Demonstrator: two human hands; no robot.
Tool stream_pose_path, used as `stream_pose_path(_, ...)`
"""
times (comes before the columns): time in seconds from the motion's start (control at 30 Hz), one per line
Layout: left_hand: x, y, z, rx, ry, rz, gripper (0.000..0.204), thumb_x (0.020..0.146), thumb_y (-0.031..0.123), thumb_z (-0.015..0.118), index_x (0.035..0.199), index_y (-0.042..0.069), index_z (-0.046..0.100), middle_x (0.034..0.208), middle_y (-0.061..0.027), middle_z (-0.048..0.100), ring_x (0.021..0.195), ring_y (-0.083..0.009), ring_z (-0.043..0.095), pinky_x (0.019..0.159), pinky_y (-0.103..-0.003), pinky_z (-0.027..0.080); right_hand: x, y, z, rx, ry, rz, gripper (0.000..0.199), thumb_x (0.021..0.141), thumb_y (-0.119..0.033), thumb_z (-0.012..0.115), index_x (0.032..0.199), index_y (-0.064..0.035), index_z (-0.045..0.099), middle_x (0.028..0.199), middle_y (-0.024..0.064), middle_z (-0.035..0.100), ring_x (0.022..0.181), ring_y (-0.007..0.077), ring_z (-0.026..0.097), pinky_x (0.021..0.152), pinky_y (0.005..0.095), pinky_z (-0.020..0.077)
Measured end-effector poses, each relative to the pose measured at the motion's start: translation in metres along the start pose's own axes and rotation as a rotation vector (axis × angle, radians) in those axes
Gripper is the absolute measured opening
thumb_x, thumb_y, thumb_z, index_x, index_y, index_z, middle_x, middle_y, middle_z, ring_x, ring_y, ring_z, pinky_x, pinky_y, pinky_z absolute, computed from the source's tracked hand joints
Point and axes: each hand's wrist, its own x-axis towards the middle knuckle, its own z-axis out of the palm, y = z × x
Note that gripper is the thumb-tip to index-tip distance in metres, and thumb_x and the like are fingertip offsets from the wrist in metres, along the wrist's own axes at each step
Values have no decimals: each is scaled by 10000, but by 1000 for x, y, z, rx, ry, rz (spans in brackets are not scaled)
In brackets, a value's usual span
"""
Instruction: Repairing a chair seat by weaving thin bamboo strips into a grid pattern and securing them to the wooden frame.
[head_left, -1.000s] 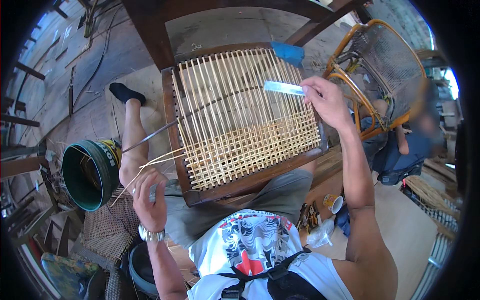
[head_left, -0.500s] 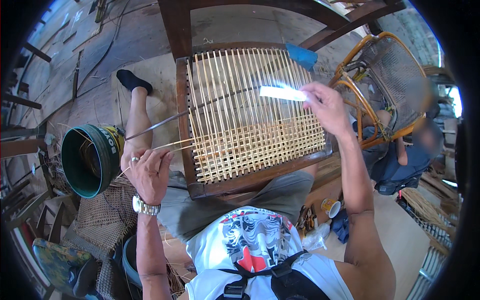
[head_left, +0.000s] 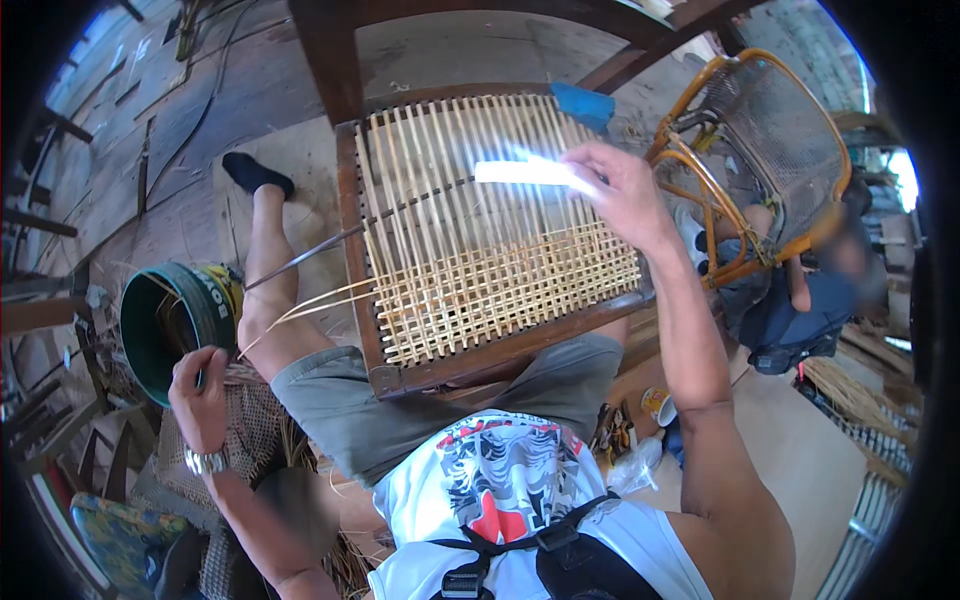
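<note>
A wooden seat frame [head_left: 352, 250] lies across my lap, strung with pale cane strands [head_left: 440, 150] and closely woven toward its near side. My right hand [head_left: 625, 195] is closed on a flat white strip [head_left: 520, 172] over the far strands; glare hides its surface. A thin dark rod [head_left: 300, 258] passes among the strands and sticks out on the left. Two or so loose cane ends [head_left: 320, 300] hang out past the frame's left edge. Away from them, my left hand [head_left: 203, 400] is beside the green bucket [head_left: 165, 330], fingers loosely curled and apart, with nothing visible in it.
Blue material [head_left: 583, 106] sits at the frame's far right corner. A rattan chair [head_left: 775, 150] stands to the right, with another person [head_left: 800, 310] beside it. Tools [head_left: 612, 432], a cup [head_left: 657, 405] and a plastic bag [head_left: 637, 467] lie by my right thigh. Woven matting [head_left: 250, 430] lies on the left.
My left hand has let go of the loose cane strands and moved left and down to the bucket. My right hand has shifted slightly left with the white strip.
</note>
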Motion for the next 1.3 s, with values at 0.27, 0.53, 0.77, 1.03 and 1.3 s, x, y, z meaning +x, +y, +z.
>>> stream_pose_path(0.27,-34,53,68,-388,-243,-251,281,990,245,611,1079,-16,665,926,-26,681,834,-101,622,748,-247,493,-22,43,-12,83,-57,87,159,972,-139,606,1043,-6,658,853,16,657,722,67,596,649,217,472)
stream_pose_path(0.53,-34,71,183,-1109,92,-553,275,936,270,704,1116,63,693,878,46,634,774,-31,534,666,-209,420,-81,111,33,-65,-80,81,110,951,-137,620,975,-30,634,775,-4,595,713,85,554,656,248,454)
stream_pose_path(0.77,-23,50,174,-1383,260,-706,154,923,199,711,1016,90,654,929,-22,713,779,-98,659,667,-263,556,-90,80,68,-517,343,-168,207,874,-90,662,1070,-34,632,1099,130,587,997,290,580,898,385,463)
stream_pose_path(1.03,-24,73,119,-1166,184,-376,105,937,139,684,1004,68,643,927,-50,722,758,-116,681,670,-245,551,-41,-31,175,238,-123,-305,412,922,-161,669,1293,-22,556,1200,160,642,958,235,675,858,376,561)
stream_pose_path(1.3,-30,77,96,-1179,180,-285,228,993,271,608,1091,69,652,985,-66,722,844,-120,683,742,-263,550,-3,-48,214,451,-287,-209,82,948,-125,652,995,-65,681,782,-34,623,723,61,559,642,214,471)
